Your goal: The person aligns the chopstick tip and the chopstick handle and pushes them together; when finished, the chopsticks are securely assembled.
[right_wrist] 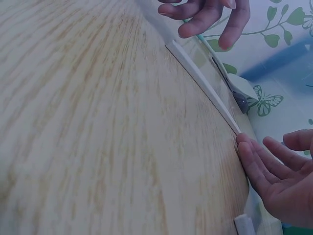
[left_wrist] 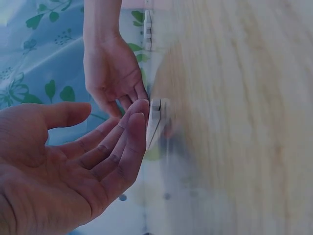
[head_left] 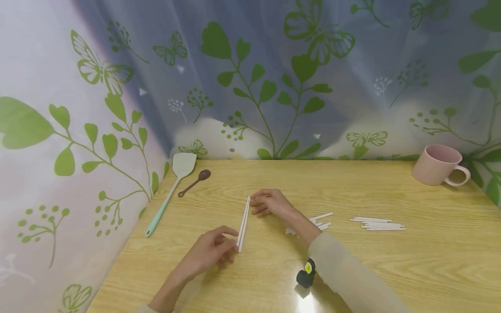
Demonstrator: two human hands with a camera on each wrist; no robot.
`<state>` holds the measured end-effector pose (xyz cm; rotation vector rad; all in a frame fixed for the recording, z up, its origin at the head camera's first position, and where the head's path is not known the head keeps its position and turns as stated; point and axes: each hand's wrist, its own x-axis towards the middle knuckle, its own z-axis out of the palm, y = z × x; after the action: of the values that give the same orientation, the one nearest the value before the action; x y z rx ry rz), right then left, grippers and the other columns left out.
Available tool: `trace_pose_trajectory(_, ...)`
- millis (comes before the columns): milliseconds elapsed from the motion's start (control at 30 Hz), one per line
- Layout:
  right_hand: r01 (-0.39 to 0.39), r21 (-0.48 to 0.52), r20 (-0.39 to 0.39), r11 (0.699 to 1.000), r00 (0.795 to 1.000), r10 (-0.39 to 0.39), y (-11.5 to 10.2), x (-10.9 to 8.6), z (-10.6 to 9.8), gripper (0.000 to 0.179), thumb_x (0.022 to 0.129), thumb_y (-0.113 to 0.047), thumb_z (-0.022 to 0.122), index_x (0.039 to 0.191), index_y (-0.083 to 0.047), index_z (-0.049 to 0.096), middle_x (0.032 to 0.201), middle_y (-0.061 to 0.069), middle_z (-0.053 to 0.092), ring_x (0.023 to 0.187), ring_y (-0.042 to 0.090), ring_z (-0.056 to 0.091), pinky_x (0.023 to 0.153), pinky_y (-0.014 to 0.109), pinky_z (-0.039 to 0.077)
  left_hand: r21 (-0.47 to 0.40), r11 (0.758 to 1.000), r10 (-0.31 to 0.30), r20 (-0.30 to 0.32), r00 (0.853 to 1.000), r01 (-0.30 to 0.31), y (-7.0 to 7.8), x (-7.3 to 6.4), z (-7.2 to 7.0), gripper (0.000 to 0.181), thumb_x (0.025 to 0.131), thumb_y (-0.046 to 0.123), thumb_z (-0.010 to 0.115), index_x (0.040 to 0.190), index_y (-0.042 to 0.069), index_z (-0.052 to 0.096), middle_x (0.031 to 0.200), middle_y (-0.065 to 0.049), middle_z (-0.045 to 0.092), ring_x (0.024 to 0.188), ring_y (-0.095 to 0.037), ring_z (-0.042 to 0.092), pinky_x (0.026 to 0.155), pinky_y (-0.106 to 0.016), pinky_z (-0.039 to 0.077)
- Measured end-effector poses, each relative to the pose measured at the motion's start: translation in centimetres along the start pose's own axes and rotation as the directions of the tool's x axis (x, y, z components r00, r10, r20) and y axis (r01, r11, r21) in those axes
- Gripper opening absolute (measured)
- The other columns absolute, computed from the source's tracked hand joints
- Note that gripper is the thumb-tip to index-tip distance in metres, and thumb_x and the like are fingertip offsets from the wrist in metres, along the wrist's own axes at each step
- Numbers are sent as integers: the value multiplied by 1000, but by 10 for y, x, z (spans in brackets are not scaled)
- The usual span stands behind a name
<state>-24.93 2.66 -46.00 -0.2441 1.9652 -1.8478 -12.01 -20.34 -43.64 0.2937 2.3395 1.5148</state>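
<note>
A few thin white sticks (head_left: 243, 225) lie close together on the wooden table, running away from me and converging at the far end. My left hand (head_left: 209, 251) is beside their near end, fingers relaxed and fingertips right at the sticks. At the far end is my right hand (head_left: 274, 203), its fingertips against the tip of the sticks. The right wrist view shows that right hand (right_wrist: 283, 176) with loosely extended fingers touching the stick end (right_wrist: 230, 120). In the left wrist view, the left hand (left_wrist: 83, 161) has its palm turned up and thumb apart from the fingers.
More white sticks (head_left: 323, 226) lie partly hidden behind the right forearm, and another group (head_left: 381, 224) is farther right. A pink mug (head_left: 434, 167) stands at the back right. At the left lie a spatula (head_left: 184, 165) and a brown spoon (head_left: 204, 174). Patterned curtains border the table.
</note>
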Motion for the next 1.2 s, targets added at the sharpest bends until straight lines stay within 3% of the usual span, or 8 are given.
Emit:
trace_pose_trajectory(200, 15, 28, 21, 999, 1000, -16, -3, -6, -11, 33, 109, -13, 51, 133, 7, 61, 129, 27, 68, 105, 38, 74, 89, 42, 62, 68, 996, 59, -7, 998, -58, 8, 8, 0, 33, 108, 18, 57, 134, -2, 59, 102, -17, 76, 80, -30, 74, 66, -38, 62)
trace_pose_trajectory(367, 42, 44, 32, 998, 999, -43, -7, -13, -30, 38, 110, -17, 50, 139, 7, 57, 133, 26, 66, 113, 41, 70, 95, 47, 59, 59, 995, 76, 3, 997, -77, 14, 23, 6, 32, 107, 16, 56, 134, -1, 60, 105, -18, 74, 83, -31, 72, 71, -39, 62)
trace_pose_trajectory(533, 69, 34, 35, 997, 997, -70, -7, -27, -57, 47, 111, -27, 47, 145, 5, 52, 139, 26, 62, 124, 42, 64, 106, 49, 52, 34, 994, 102, 37, 994, -103, 22, 46, 14, 34, 107, 15, 56, 135, -3, 59, 107, -20, 74, 84, -32, 71, 73, -41, 62)
trace_pose_trajectory(767, 101, 59, 30, 993, 994, -103, 1, -44, -96, 54, 114, -30, 41, 151, 9, 42, 145, 29, 56, 133, 46, 56, 113, 52, 45, 0, 996, 91, 84, 992, -91, 34, 78, 26, 35, 108, 17, 55, 138, -1, 59, 118, -21, 72, 104, -36, 71, 86, -46, 60)
trace_pose_trajectory(967, 88, 66, -7, 994, 996, -88, 4, -60, -123, 58, 114, -34, 41, 154, 9, 38, 148, 29, 53, 136, 46, 53, 115, 51, 43, -54, 991, 129, 125, 984, -123, 49, 107, 41, 36, 108, 18, 55, 138, -3, 58, 127, -25, 68, 116, -40, 66, 94, -49, 58)
trace_pose_trajectory(1200, 87, 40, -41, 995, 996, -86, 8, -86, -156, 60, 113, -33, 44, 154, 10, 37, 149, 29, 52, 133, 38, 58, 113, 43, 46, -85, 989, 126, 115, 985, -117, 59, 127, 58, 36, 106, 16, 60, 137, -3, 59, 128, -24, 67, 117, -42, 66, 96, -52, 57)
